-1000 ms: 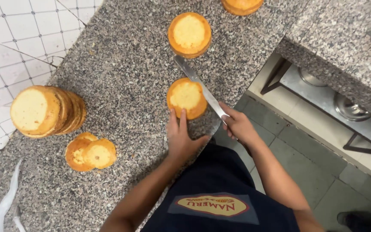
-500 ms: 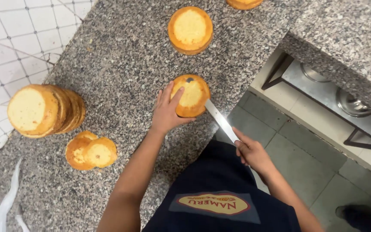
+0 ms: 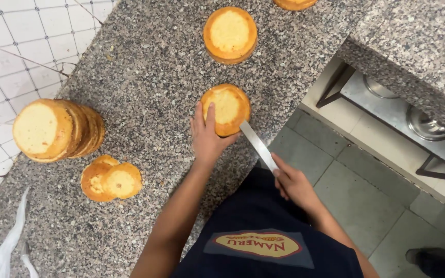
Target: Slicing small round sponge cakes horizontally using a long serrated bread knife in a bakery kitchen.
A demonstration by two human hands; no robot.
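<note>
A round golden sponge cake (image 3: 228, 107) lies flat on the speckled granite counter (image 3: 145, 72), near its front edge. My left hand (image 3: 205, 135) rests on the cake's near left side, fingers laid over its top. My right hand (image 3: 293, 181) grips the handle of a long knife (image 3: 258, 145). The blade's tip meets the cake's lower right side and runs level into it.
Another round cake (image 3: 230, 34) lies farther back, and a third (image 3: 294, 4) at the top edge. A leaning stack of cake layers (image 3: 57, 128) stands at the left, with two thin cake discs (image 3: 110, 180) in front. White plastic (image 3: 3, 247) lies bottom left. A steel stove (image 3: 413, 123) sits below right.
My left hand slid from beside the cake onto its top. My right hand drew the knife back toward me, so the blade moved from across the cake to its near side.
</note>
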